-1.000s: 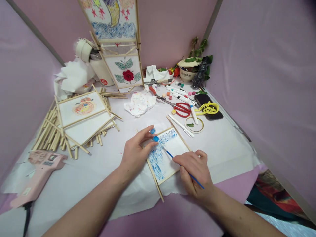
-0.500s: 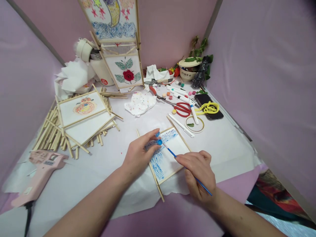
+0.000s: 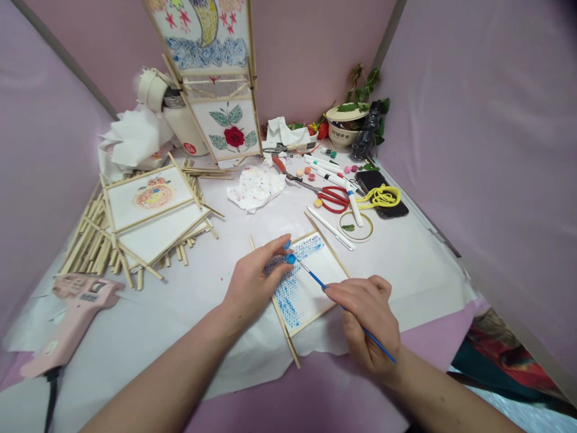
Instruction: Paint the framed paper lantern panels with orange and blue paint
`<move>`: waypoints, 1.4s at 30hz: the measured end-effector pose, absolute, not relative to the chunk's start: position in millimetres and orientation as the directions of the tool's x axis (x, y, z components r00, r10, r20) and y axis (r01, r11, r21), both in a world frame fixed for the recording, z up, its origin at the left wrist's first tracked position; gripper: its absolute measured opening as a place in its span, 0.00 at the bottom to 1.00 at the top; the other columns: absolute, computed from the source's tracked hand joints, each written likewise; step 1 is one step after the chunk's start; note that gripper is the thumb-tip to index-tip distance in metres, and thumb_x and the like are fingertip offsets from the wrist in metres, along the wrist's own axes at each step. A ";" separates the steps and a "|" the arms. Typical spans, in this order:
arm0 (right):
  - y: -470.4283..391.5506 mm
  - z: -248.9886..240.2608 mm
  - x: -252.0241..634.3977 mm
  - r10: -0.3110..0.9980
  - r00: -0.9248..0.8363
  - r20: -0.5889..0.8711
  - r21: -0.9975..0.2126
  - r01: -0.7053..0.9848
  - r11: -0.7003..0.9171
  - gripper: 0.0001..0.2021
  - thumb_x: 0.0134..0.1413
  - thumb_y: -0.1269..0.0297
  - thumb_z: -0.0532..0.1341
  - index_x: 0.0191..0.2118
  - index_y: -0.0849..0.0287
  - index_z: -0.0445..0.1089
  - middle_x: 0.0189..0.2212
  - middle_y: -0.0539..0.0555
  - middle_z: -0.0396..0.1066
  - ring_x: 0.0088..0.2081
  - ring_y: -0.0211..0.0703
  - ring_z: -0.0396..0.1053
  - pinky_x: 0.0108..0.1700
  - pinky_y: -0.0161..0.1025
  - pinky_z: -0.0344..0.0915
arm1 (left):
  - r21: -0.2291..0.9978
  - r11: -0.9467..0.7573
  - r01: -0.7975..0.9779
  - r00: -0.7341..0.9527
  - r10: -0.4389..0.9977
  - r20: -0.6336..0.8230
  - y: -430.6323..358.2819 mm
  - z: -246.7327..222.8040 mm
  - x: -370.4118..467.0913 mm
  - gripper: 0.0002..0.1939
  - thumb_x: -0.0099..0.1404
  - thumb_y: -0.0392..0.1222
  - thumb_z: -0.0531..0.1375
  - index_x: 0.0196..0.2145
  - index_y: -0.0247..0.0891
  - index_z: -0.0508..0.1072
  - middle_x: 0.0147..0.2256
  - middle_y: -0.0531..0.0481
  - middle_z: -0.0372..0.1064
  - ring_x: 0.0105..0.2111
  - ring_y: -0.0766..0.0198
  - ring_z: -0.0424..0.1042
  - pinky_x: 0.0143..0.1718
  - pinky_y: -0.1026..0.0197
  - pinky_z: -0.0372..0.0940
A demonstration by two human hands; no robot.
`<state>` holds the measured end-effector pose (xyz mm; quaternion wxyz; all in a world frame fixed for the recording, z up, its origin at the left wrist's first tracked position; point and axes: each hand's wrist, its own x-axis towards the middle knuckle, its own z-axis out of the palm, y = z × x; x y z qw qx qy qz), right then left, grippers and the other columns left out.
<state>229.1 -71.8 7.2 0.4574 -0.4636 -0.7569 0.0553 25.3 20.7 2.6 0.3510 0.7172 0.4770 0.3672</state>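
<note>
Between the thumb and fingers of my left hand [image 3: 256,273] is a small blue paint pot [image 3: 290,259] with its lid flipped up. My right hand [image 3: 367,322] is closed around a thin blue paintbrush [image 3: 318,281], whose tip points at the pot's mouth; whether it touches the paint I cannot tell. Beneath both hands lies a stick-framed white sheet [image 3: 311,294] with blue dabs along its left and far sides. My left hand covers part of its left edge.
A pink glue gun [image 3: 74,319] lies at left, near wooden sticks [image 3: 94,240] and a framed pumpkin picture [image 3: 151,195]. Beyond the sheet are crumpled tissue [image 3: 256,187], red-handled scissors [image 3: 333,199], a tape ring [image 3: 370,228], markers and a phone [image 3: 394,211]. A decorated stick-framed lantern [image 3: 229,129] stands at the back.
My right hand and the brush have shifted slightly right and toward me, so the tip sits a little farther from the pot. My left hand stays in place.
</note>
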 end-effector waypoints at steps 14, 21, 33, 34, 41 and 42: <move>-65.2 4.5 220.8 0.825 -0.166 0.541 -0.544 0.679 0.493 0.12 0.58 0.76 0.53 0.44 0.59 0.68 0.36 0.53 0.75 0.37 0.42 0.70 0.43 0.47 0.50 | 0.926 -0.197 0.321 0.157 0.976 0.153 22.9 4.1 27.2 0.24 0.59 0.38 0.65 0.54 0.40 0.71 0.42 0.49 0.75 0.43 0.58 0.77 0.51 0.53 0.70; -64.0 5.1 219.4 0.830 -0.174 0.529 -0.554 0.670 0.494 0.12 0.58 0.76 0.53 0.44 0.58 0.68 0.37 0.52 0.75 0.38 0.42 0.71 0.43 0.46 0.51 | 0.925 -0.194 0.326 0.157 0.976 0.150 23.1 4.6 27.4 0.24 0.59 0.38 0.65 0.54 0.41 0.71 0.42 0.49 0.75 0.43 0.57 0.77 0.52 0.51 0.70; -64.4 6.9 216.2 0.826 -0.267 0.497 -0.580 0.606 0.545 0.12 0.59 0.75 0.52 0.45 0.58 0.67 0.37 0.52 0.75 0.39 0.41 0.71 0.44 0.45 0.51 | 0.945 -0.189 0.269 0.164 0.975 0.148 24.7 -0.1 26.4 0.25 0.60 0.37 0.65 0.55 0.41 0.70 0.41 0.48 0.75 0.44 0.56 0.76 0.53 0.50 0.69; -64.1 6.8 216.3 0.825 -0.267 0.497 -0.579 0.607 0.545 0.12 0.59 0.75 0.52 0.45 0.58 0.67 0.37 0.52 0.75 0.39 0.41 0.71 0.44 0.45 0.51 | 0.945 -0.186 0.268 0.163 0.976 0.146 24.8 -0.2 26.3 0.25 0.60 0.37 0.65 0.55 0.41 0.70 0.41 0.48 0.75 0.44 0.56 0.76 0.53 0.51 0.69; -63.5 4.8 220.6 0.825 -0.104 0.555 -0.566 0.680 0.467 0.11 0.59 0.75 0.52 0.43 0.58 0.68 0.36 0.52 0.75 0.37 0.42 0.70 0.44 0.46 0.50 | 0.951 -0.173 0.257 0.159 0.978 0.135 24.9 0.8 26.2 0.24 0.59 0.38 0.64 0.55 0.41 0.71 0.41 0.48 0.75 0.44 0.56 0.76 0.53 0.51 0.68; -63.6 5.3 219.9 0.824 -0.127 0.552 -0.567 0.667 0.483 0.11 0.59 0.75 0.52 0.43 0.59 0.68 0.36 0.53 0.75 0.37 0.42 0.70 0.44 0.46 0.50 | 0.951 -0.171 0.256 0.155 0.979 0.134 25.0 1.1 26.3 0.25 0.59 0.38 0.64 0.54 0.41 0.71 0.41 0.48 0.75 0.44 0.56 0.76 0.53 0.51 0.68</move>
